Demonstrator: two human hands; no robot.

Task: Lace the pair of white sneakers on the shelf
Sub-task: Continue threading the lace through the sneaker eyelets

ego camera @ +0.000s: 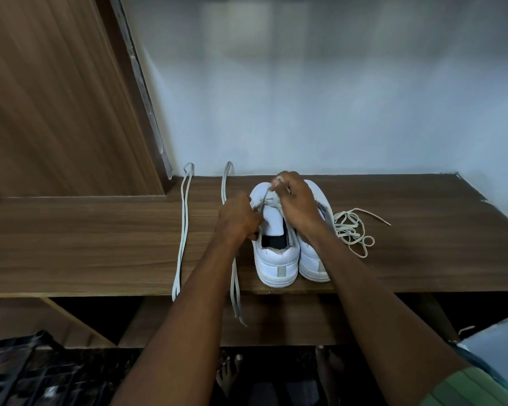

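Observation:
Two white sneakers stand side by side on the wooden shelf [100, 244], heels toward me. The left sneaker [276, 259] has its tongue showing. My left hand [236, 218] rests against its left side, fingers curled on a lace near the eyelets. My right hand [294, 200] reaches over the front of the shoe and pinches a thin lace end between thumb and fingers. The right sneaker [313, 259] is mostly hidden under my right forearm. Two long laces lie left of the shoes: one [182, 230] far left, another [234, 282] hanging over the shelf's front edge.
A tangled white lace [352, 230] lies right of the sneakers. A brown wooden panel [56, 98] rises at the left, a pale wall behind. A dark crate [27, 373] sits on the floor at the lower left. Bare feet [229, 373] show below the shelf.

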